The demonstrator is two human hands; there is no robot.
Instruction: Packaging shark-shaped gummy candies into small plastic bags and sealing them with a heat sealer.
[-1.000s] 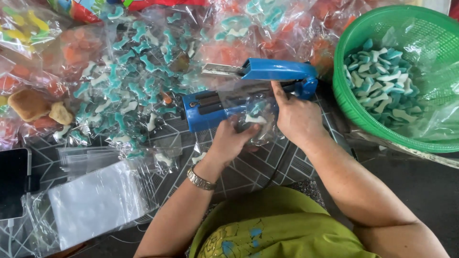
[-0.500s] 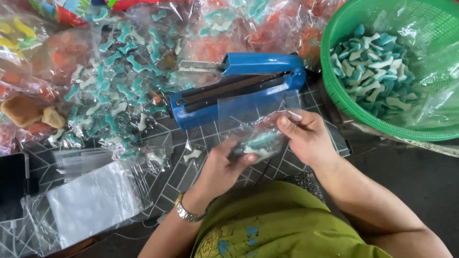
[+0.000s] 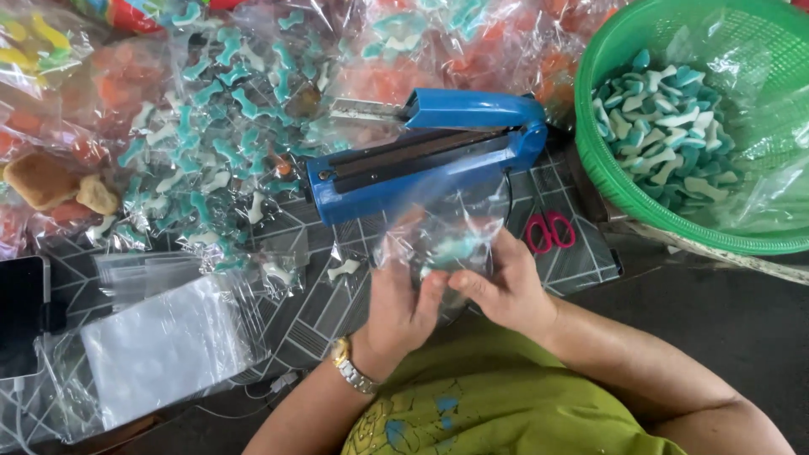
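Under your hands lies a dark mat (image 3: 278,324) with a pale geometric line pattern, covering the work surface. Beyond your hands it is heaped with clear packets of sweets (image 3: 211,143), blue-white and orange. To the right of your hands, past the mat's edge, you see a bare dark grey surface (image 3: 725,312). Far to the left of your hands a black screen (image 3: 21,316) lies at the frame's edge, and a stack of empty clear bags (image 3: 160,350) rests just beside it. Light is even and soft, like daylight, with glints on the plastic.
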